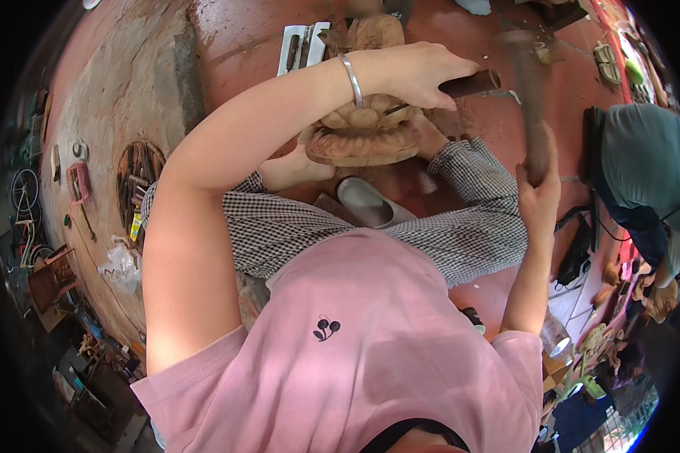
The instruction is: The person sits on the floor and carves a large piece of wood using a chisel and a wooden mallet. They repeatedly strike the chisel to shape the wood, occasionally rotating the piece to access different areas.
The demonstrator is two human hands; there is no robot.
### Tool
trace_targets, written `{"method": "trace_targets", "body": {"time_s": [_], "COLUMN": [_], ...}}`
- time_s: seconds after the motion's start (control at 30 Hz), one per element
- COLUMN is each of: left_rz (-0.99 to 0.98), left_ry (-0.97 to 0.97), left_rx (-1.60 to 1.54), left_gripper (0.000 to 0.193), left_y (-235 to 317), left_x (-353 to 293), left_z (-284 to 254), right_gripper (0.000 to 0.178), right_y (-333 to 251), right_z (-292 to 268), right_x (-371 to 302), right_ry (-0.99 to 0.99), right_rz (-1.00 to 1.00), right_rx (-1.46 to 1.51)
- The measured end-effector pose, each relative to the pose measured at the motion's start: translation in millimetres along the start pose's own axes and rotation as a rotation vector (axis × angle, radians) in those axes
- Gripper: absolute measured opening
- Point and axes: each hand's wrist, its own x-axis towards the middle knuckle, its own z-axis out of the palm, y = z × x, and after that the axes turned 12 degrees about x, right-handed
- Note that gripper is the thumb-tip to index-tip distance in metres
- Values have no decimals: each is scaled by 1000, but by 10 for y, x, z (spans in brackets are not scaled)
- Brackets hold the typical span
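A carved wooden piece with rows of rounded petals lies on the floor between my bare feet. Over it, my left hand is closed around a chisel with a dark cylindrical handle. The chisel's thin blade slants down to the petals; whether its tip touches them I cannot tell. To the right, my right hand grips the lower end of a long wooden mallet, raised upright and smeared by motion. Its upper end stands apart from the chisel handle. My left forearm hides part of the carving.
Beyond my left forearm, a white tray holds dark tools. A grey slipper rests between my legs. On the wooden surface at left are a round basket of tools and a plastic bag. A cloth-covered seat stands at right.
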Motion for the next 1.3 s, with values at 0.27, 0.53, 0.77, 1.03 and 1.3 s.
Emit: {"method": "trace_targets", "body": {"time_s": [0.27, 0.53, 0.77, 1.03, 1.3], "left_rz": [34, -63, -26, -23, -48], "left_ry": [67, -89, -19, -26, -39], "left_rx": [-26, 58, 78, 73, 79], "left_gripper": [62, 57, 57, 57, 56], "left_y": [-4, 207, 195, 204, 244], "left_x": [-107, -220, -280, -309, -374], "left_z": [-44, -107, -43, -72, -72], "right_gripper": [71, 72, 75, 71, 71], "right_y": [-79, 6, -65, 73, -23], "right_z": [147, 201, 255, 217, 268], "right_x": [-53, -144, -166, -237, -259], "right_ry": [-17, 8, 5, 104, 85], "right_rz": [-71, -15, -56, 35, -123], "right_rx": [9, 69, 21, 96, 42]}}
